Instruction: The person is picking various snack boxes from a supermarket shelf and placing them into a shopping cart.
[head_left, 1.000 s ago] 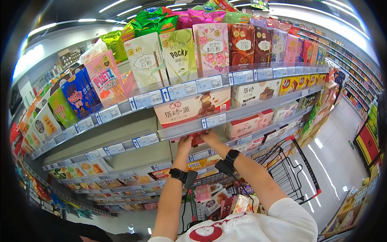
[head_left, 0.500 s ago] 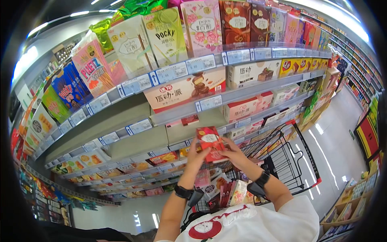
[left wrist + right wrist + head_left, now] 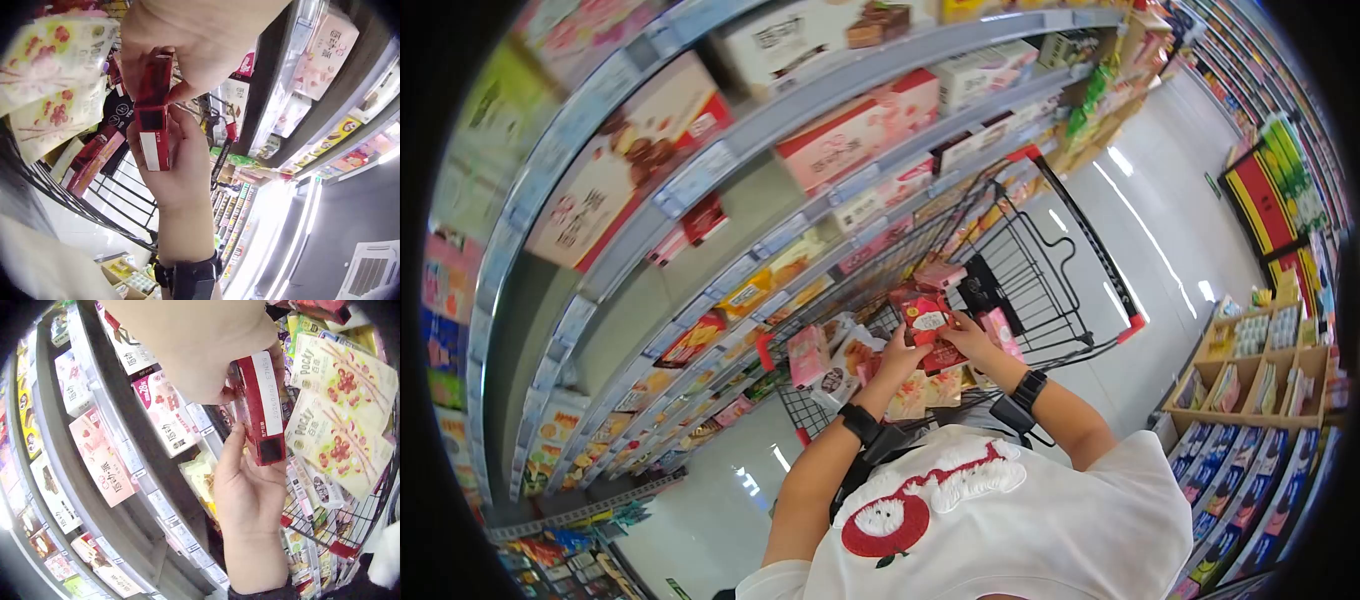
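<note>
A red snack box [image 3: 924, 316] with a pale oval label is held between both hands, over the cart. My left hand [image 3: 901, 358] grips its left side, and the fingers of my right hand [image 3: 972, 342] curl round the other. In the right wrist view the narrow end of the box shows a white strip with a printed date. Below the hands, the black wire shopping cart [image 3: 1092, 232] carries several snack packs. Among them lie two pale Pocky boxes [image 3: 340, 445] with red berries.
Supermarket shelves [image 3: 730, 165] with boxed snacks run along the left, edged with price tags. A pink box [image 3: 808, 357] and bagged snacks lie at the cart's left end. Wooden display bins [image 3: 1250, 370] stand at the right, beside the shiny floor [image 3: 1135, 200].
Both hands were inside a shelf, then drew the red snack box out. They have carried it down and right over the cart, while the head view turned toward the cart.
</note>
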Demonstrator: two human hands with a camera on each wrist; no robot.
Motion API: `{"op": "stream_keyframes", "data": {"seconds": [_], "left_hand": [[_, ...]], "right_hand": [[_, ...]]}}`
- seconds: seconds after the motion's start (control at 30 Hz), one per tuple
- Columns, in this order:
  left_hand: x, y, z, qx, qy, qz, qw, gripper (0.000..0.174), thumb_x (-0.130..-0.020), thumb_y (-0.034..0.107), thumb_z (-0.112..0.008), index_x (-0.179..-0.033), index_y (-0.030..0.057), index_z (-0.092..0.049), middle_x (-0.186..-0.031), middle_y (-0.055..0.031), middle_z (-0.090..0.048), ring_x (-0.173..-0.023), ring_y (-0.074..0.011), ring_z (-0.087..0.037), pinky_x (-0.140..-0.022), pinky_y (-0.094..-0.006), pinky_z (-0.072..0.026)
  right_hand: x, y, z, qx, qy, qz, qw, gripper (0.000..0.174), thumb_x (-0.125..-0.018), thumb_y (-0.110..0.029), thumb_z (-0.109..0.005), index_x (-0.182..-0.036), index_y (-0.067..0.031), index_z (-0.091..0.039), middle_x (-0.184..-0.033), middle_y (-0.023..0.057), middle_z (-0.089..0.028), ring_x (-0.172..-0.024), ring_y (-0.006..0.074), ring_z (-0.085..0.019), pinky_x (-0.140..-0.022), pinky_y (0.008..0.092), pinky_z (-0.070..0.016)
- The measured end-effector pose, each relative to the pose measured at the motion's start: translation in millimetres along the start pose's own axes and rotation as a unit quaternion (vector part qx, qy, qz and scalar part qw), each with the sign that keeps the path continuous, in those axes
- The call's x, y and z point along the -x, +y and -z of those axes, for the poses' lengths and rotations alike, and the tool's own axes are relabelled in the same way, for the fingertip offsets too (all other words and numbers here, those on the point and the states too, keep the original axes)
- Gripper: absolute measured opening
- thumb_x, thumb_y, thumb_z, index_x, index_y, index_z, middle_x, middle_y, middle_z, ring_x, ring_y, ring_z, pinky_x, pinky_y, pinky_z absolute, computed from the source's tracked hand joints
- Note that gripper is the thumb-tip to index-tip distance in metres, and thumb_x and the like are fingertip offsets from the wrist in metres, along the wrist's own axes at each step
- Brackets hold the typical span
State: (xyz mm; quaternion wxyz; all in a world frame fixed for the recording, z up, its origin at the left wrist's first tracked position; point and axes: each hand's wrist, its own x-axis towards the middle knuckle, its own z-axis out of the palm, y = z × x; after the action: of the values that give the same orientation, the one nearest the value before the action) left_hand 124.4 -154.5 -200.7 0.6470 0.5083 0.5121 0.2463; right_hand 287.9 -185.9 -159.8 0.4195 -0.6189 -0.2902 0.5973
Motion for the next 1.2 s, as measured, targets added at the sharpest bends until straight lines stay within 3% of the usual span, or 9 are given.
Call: {"op": "stream_keyframes", "data": {"seconds": [0.13,0.27,0.5,0.63,0.7,0.77,0.83,0.87,1.2], "left_hand": [[-21.0,17.9,-32.6,-0.135,0.021,-0.036,0.990,0.064,-0.068,0.021,-0.068,-0.122,-0.0001,-0.040,-0.101,-0.0120,-0.059,-0.092,-0.0206,-0.058,-0.079,-0.0295,-0.0455],[-53.0,26.2,-52.1,0.098,-0.007,0.143,0.985,0.046,-0.077,0.012,-0.062,-0.117,-0.0005,-0.044,-0.097,-0.0090,-0.060,-0.076,-0.0146,-0.061,-0.060,-0.0260,-0.0487],[-109.2,32.3,-73.5,0.159,0.070,0.111,0.979,0.032,-0.080,0.014,-0.056,-0.108,-0.0004,-0.053,-0.094,-0.0057,-0.060,-0.079,-0.0147,-0.057,-0.067,-0.0274,-0.0453],[-170.5,-61.8,-64.0,0.145,0.052,0.078,0.985,0.030,-0.078,0.015,-0.056,-0.105,0.0026,-0.056,-0.092,-0.0053,-0.061,-0.079,-0.0154,-0.056,-0.070,-0.0305,-0.0441],[-156.2,-25.2,-70.6,0.250,0.031,0.103,0.962,0.026,-0.077,0.018,-0.055,-0.100,0.0045,-0.057,-0.090,-0.0046,-0.061,-0.079,-0.0143,-0.055,-0.068,-0.0300,-0.0431],[-170.9,-50.6,-72.2,0.297,0.034,0.172,0.939,0.021,-0.079,0.022,-0.055,-0.094,0.0080,-0.058,-0.088,-0.0035,-0.060,-0.078,-0.0133,-0.055,-0.068,-0.0284,-0.0423],[-140.3,30.0,-71.8,0.327,0.029,0.295,0.898,0.018,-0.080,0.026,-0.054,-0.090,0.0117,-0.057,-0.088,-0.0015,-0.059,-0.079,-0.0128,-0.054,-0.070,-0.0282,-0.0418],[-148.7,13.3,-71.7,0.333,0.036,0.297,0.894,0.019,-0.080,0.027,-0.054,-0.091,0.0123,-0.057,-0.089,-0.0010,-0.058,-0.079,-0.0125,-0.054,-0.071,-0.0280,-0.0415],[-157.0,-19.1,-97.3,0.367,0.049,0.197,0.908,0.022,-0.078,0.029,-0.057,-0.095,0.0149,-0.054,-0.089,0.0015,-0.053,-0.081,-0.0096,-0.049,-0.071,-0.0263,-0.0375]], "right_hand": [[-21.1,11.7,36.4,0.046,0.043,-0.027,0.998,0.050,-0.075,-0.008,-0.060,-0.120,0.0027,-0.040,-0.099,0.0097,-0.056,-0.087,0.0167,-0.057,-0.072,0.0266,-0.0472],[-63.7,23.7,64.5,0.054,0.064,-0.060,0.995,0.051,-0.073,-0.011,-0.062,-0.118,0.0036,-0.043,-0.100,0.0119,-0.057,-0.084,0.0172,-0.058,-0.071,0.0269,-0.0476],[-157.6,54.5,87.1,0.095,0.090,-0.027,0.991,0.038,-0.071,-0.015,-0.060,-0.104,0.0037,-0.054,-0.086,0.0104,-0.061,-0.076,0.0177,-0.060,-0.069,0.0286,-0.0480],[-177.6,43.2,93.9,-0.061,0.004,-0.040,0.997,0.025,-0.078,-0.012,-0.056,-0.097,0.0036,-0.056,-0.084,0.0096,-0.061,-0.073,0.0185,-0.061,-0.066,0.0290,-0.0494],[-199.1,68.4,104.9,-0.136,-0.052,-0.023,0.989,0.023,-0.080,-0.007,-0.050,-0.099,0.0040,-0.055,-0.090,0.0124,-0.060,-0.076,0.0201,-0.061,-0.066,0.0301,-0.0503],[-192.6,43.9,108.0,-0.162,-0.081,-0.046,0.982,0.027,-0.080,-0.008,-0.046,-0.104,-0.0002,-0.052,-0.097,0.0110,-0.058,-0.083,0.0219,-0.059,-0.071,0.0328,-0.0506],[-188.2,32.7,110.7,-0.168,-0.069,-0.080,0.980,0.033,-0.079,-0.006,-0.040,-0.110,-0.0056,-0.049,-0.099,0.0087,-0.058,-0.085,0.0219,-0.059,-0.074,0.0331,-0.0501],[-195.7,42.4,109.1,-0.208,-0.066,-0.070,0.973,0.035,-0.077,-0.005,-0.048,-0.112,-0.0021,-0.045,-0.092,0.0090,-0.058,-0.073,0.0220,-0.061,-0.056,0.0289,-0.0500],[-191.5,48.2,104.6,-0.093,0.073,-0.082,0.990,0.039,-0.078,-0.008,-0.046,-0.117,-0.0059,-0.044,-0.096,0.0107,-0.057,-0.073,0.0212,-0.059,-0.063,0.0324,-0.0493]]}}
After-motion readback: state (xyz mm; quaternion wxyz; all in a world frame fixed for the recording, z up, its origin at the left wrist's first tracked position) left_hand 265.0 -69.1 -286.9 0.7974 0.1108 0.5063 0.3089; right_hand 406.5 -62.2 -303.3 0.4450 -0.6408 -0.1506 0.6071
